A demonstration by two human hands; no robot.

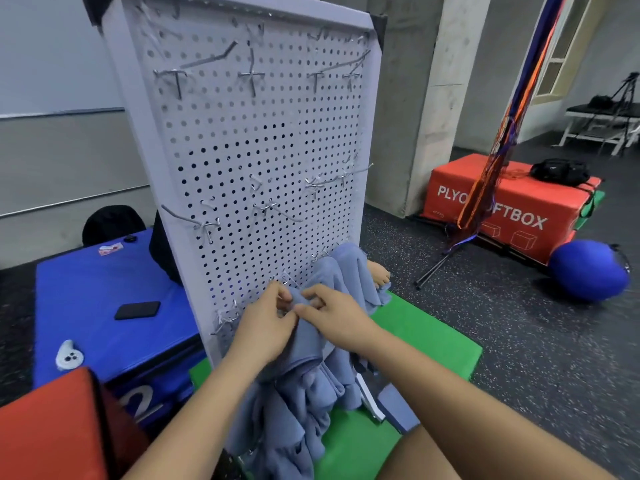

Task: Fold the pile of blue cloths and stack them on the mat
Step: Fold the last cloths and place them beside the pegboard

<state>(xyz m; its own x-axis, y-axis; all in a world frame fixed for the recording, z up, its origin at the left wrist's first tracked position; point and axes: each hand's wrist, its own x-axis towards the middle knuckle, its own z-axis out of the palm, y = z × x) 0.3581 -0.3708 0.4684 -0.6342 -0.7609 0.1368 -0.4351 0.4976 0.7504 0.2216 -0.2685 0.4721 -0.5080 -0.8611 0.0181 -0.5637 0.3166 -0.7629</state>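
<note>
Against the foot of a white pegboard [242,150], blue cloths [304,386] lie in a crumpled heap. Its length runs from the board down onto the green mat [426,337]. The left hand [266,320] and right hand [332,310] each pinch one cloth's upper edge.

Soft, even indoor light; faint shadows. Wide-angle warp bends tall white perforated pegboard [263,150]. Overall softness: crumpled grey-blue fabric cloths [304,393] lack weave detail, frame corners smeared.
</note>
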